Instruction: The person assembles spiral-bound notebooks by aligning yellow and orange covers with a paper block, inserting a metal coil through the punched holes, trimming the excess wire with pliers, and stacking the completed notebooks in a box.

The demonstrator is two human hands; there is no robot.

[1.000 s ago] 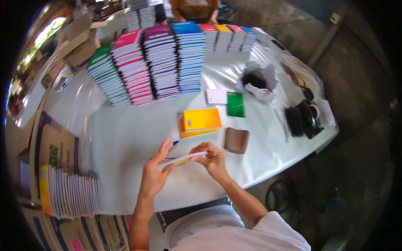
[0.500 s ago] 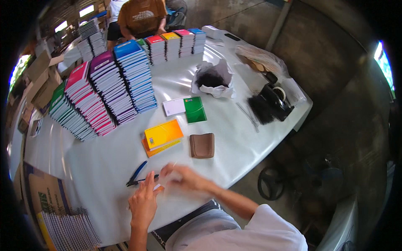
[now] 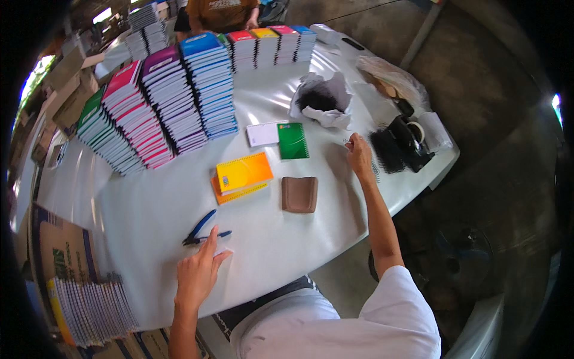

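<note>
Fingers of the left hand (image 3: 196,276) are lying flat and lightly spread on the table (image 3: 149,209), tips just touching the blue pliers (image 3: 203,230). Right hand (image 3: 360,154) is reaching far out — fingers curled, pinching at a wire coil (image 3: 375,169) just beside the black coils (image 3: 388,151); the grip is too small to tell.

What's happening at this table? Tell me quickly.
A person sits at a white table among notebook stacks. The left hand lies flat beside blue-handled pliers. The right hand reaches out to a wire spiral near a pile of black spirals. An orange notebook, a green one and a brown pouch lie between them.
</note>
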